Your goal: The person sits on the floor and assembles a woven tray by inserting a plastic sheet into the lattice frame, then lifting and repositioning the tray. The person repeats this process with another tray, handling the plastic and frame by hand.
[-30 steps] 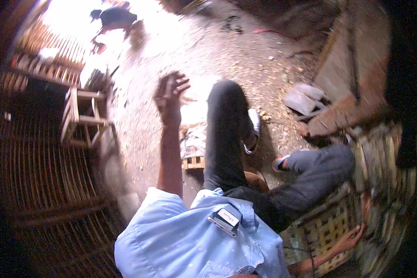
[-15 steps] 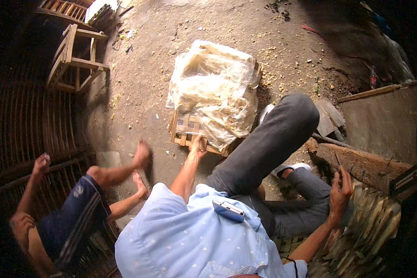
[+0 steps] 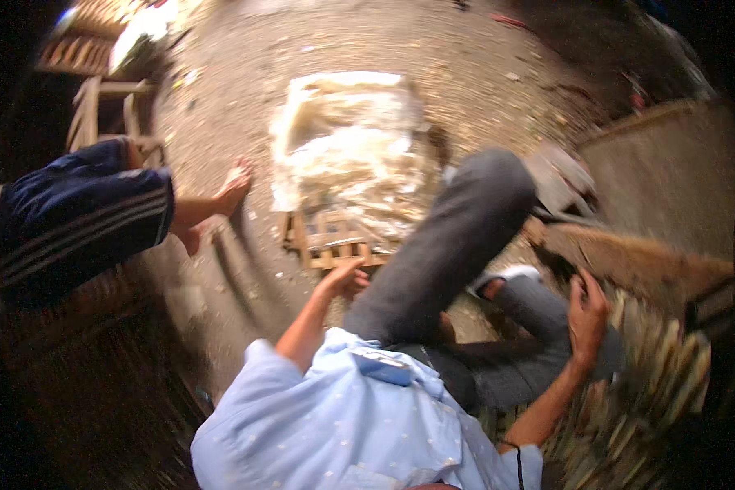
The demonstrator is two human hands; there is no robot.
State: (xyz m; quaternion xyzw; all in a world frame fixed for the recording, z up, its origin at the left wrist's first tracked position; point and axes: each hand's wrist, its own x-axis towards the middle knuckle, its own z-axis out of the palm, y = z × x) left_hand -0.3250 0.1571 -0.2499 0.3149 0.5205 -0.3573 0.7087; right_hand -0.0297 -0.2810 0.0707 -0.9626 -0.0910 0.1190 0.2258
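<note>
In front of me on the floor stands a slatted wooden crate, largely covered by crumpled, translucent plastic sheeting. My left hand is at the crate's near edge, loosely curled with its fingers apart. I see nothing in it, and blur hides whether a fingertip touches the slats. Over on the right, my right hand is beside my bent lower leg, its fingers bent and slightly apart. No held thing shows there, though motion smears the fingertips.
Another person in dark striped shorts is at the left, with a bare foot near the crate. A wooden stool frame stands behind them. A rough plank and a pile of thin wooden pieces lie to my right.
My left hand has drawn back slightly from the crate's slats. My right hand's fingers have curled more. The other person has stood and moved forward on the left. My view has shifted.
</note>
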